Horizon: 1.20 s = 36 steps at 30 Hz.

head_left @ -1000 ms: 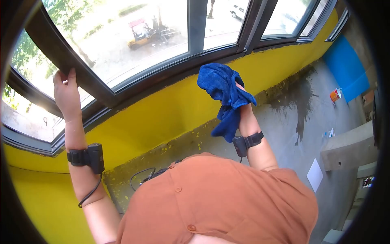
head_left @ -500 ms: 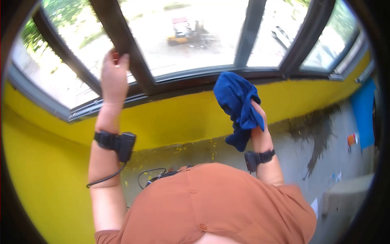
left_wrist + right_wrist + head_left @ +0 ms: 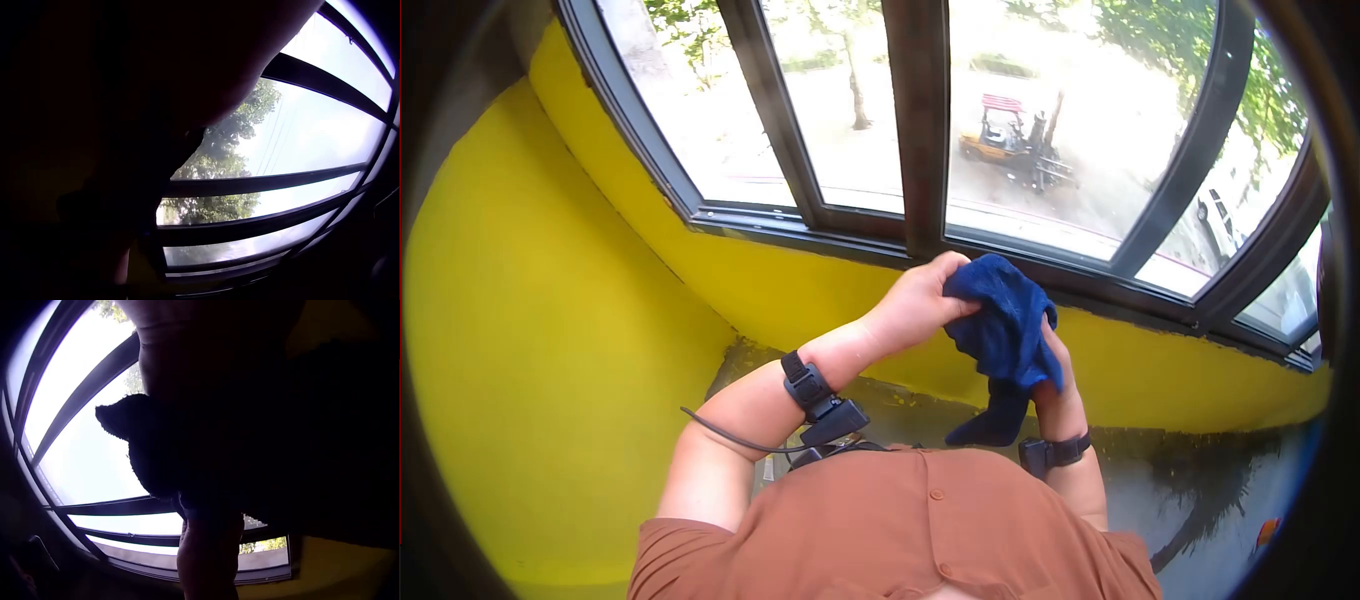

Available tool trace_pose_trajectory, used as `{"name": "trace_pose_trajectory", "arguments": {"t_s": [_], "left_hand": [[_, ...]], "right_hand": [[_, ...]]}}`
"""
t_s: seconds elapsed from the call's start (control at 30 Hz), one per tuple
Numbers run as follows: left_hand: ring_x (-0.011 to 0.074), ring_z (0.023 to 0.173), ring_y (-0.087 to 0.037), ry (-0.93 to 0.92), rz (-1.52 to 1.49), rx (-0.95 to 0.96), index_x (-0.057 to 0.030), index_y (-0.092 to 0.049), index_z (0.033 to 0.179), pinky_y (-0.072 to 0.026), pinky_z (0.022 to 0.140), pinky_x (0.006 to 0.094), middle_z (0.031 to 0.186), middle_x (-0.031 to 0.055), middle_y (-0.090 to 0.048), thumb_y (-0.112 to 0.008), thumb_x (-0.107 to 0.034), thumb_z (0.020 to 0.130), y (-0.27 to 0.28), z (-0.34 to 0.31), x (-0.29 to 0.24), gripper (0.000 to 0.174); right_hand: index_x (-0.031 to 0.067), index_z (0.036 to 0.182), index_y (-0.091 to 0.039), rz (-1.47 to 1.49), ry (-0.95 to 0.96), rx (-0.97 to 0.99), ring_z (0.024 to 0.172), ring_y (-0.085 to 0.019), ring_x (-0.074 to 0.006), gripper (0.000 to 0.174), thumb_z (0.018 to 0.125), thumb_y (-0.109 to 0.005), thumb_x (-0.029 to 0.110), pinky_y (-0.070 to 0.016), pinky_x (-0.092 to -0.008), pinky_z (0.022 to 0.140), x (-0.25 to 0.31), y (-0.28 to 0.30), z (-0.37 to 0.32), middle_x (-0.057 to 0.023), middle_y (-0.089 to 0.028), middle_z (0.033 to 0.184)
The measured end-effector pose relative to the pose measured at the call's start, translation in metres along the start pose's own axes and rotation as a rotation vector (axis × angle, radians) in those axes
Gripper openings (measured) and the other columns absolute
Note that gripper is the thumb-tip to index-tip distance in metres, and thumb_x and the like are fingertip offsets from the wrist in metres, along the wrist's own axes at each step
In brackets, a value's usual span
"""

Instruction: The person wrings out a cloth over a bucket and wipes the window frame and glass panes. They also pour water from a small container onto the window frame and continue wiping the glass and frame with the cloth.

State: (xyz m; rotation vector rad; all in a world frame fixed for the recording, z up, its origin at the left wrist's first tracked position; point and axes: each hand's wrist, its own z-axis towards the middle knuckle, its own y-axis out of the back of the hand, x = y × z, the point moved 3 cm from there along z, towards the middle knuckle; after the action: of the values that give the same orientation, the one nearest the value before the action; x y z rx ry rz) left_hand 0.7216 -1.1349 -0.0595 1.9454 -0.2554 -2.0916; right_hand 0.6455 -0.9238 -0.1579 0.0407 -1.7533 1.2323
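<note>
A crumpled blue cloth [image 3: 1005, 310] is held up in front of the chest, just below the window sill. My right hand [image 3: 1055, 360] grips it from the right, mostly covered by its folds, and one end dangles beneath. At the cloth's upper left edge, my left hand [image 3: 918, 303] pinches it between thumb and fingers. In the right wrist view the cloth [image 3: 153, 450] is a dark silhouette against the panes. The left wrist view is too dark to show the grip.
Dark window frames [image 3: 922, 130] with glass panes run across the front, above a yellow wall [image 3: 520, 320]. Grey floor [image 3: 1115, 485] with a dark stain lies at lower right, near an orange container [image 3: 1268, 532]. Outside stands a forklift-like vehicle [image 3: 1010, 140].
My left hand has left the window frame, moved right and down, and taken hold of the cloth. The right hand keeps its grip on it. The head view has turned left.
</note>
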Motion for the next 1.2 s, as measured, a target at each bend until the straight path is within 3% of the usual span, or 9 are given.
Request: {"name": "trace_pose_trajectory", "arguments": {"t_s": [0.2,0.3,0.5,0.63,0.7,0.8,0.9,1.0,1.2], "left_hand": [[0.0124,0.1,-0.065,0.021,-0.511,-0.181,-0.0055,-0.057,0.127,-0.0552,0.087,0.0275,0.11,0.0028,-0.066,-0.071,-0.009,0.095,0.033,-0.002,-0.031,0.035],[0.0132,0.106,-0.063,0.023,-0.507,-0.172,-0.0056,-0.053,0.133,-0.0538,0.09,0.0289,0.115,0.0048,-0.064,-0.071,-0.008,0.093,0.029,-0.006,-0.035,0.044],[0.0151,0.113,-0.058,0.141,-0.432,0.08,-0.0121,-0.043,0.14,-0.0526,0.091,0.0322,0.125,0.0057,-0.059,-0.072,-0.021,0.096,-0.015,-0.015,-0.005,0.054],[0.0202,0.12,-0.059,0.22,-0.28,0.413,-0.0119,-0.021,0.158,-0.0547,0.093,0.0351,0.136,0.0108,-0.054,-0.067,-0.029,0.1,-0.016,-0.019,-0.011,0.075],[0.0223,0.114,-0.064,0.193,-0.134,0.386,-0.0102,-0.033,0.156,-0.0563,0.092,0.0358,0.132,0.0119,-0.061,-0.063,-0.03,0.102,0.001,-0.021,-0.011,0.065],[0.0185,0.095,-0.071,-0.111,0.439,-0.048,-0.0003,-0.07,0.117,-0.0567,0.086,0.0325,0.106,0.0166,-0.074,-0.062,-0.024,0.101,0.077,-0.015,-0.02,0.029],[0.0179,0.074,-0.066,-0.168,0.41,-0.737,-0.0001,-0.067,0.117,-0.0534,0.07,0.032,0.092,0.0105,-0.072,-0.061,-0.026,0.102,0.196,-0.009,-0.024,0.031],[0.0269,0.092,-0.065,-0.199,0.831,-1.123,0.0048,-0.06,0.129,-0.0523,0.085,0.0374,0.107,0.0184,-0.067,-0.065,-0.04,0.098,0.304,-0.001,-0.038,0.055],[0.0314,0.119,-0.061,-0.291,0.35,-0.819,0.0062,-0.033,0.15,-0.0477,0.101,0.0376,0.134,0.0252,-0.059,-0.068,-0.056,0.094,0.323,0.052,-0.058,0.091]], "right_hand": [[0.0054,0.154,-0.04,-0.281,-0.243,0.084,0.128,-0.057,-0.0202,0.06,0.109,-0.043,0.045,-0.0439,-0.0384,0.109,-0.049,0.026,-0.001,-0.0075,-0.057,0.144],[0.0096,0.157,-0.036,-0.204,-0.315,0.103,0.134,-0.052,-0.0213,0.063,0.104,-0.055,0.038,-0.0403,-0.0388,0.112,-0.063,0.023,-0.009,-0.0062,-0.051,0.151],[0.0116,0.156,-0.038,-0.514,0.031,0.192,0.14,-0.046,-0.0231,0.075,0.088,-0.069,0.017,-0.0375,-0.0378,0.114,-0.059,0.0,-0.005,-0.0064,-0.051,0.148],[0.0106,0.154,-0.038,-0.434,-0.028,-0.003,0.14,-0.046,-0.0259,0.093,0.082,-0.083,0.048,-0.0395,-0.0421,0.116,-0.046,-0.005,-0.01,-0.0075,-0.045,0.152],[0.0083,0.153,-0.039,-0.168,0.052,-0.02,0.139,-0.048,-0.0269,0.096,0.08,-0.083,0.053,-0.0392,-0.0432,0.117,-0.026,-0.005,-0.019,-0.0086,-0.048,0.151],[0.0063,0.147,-0.048,-0.079,0.119,-0.024,0.132,-0.055,-0.0279,0.073,0.091,-0.075,0.044,-0.0442,-0.044,0.112,-0.02,0.045,-0.036,-0.0116,-0.057,0.142],[0.0029,0.146,-0.048,-0.203,0.104,-0.249,0.127,-0.059,-0.0291,0.066,0.094,-0.072,0.036,-0.0469,-0.0434,0.109,-0.006,0.084,-0.057,-0.0134,-0.061,0.138],[0.0008,0.142,-0.052,-0.344,0.172,-0.239,0.121,-0.062,-0.0259,0.058,0.093,-0.07,0.026,-0.0488,-0.0401,0.105,0.02,0.075,-0.068,-0.0115,-0.064,0.131],[-0.0001,0.135,-0.058,-0.542,0.206,-0.261,0.11,-0.064,-0.0189,0.054,0.09,-0.075,0.024,-0.0504,-0.0351,0.097,0.078,0.06,-0.076,-0.0065,-0.067,0.121]]}}
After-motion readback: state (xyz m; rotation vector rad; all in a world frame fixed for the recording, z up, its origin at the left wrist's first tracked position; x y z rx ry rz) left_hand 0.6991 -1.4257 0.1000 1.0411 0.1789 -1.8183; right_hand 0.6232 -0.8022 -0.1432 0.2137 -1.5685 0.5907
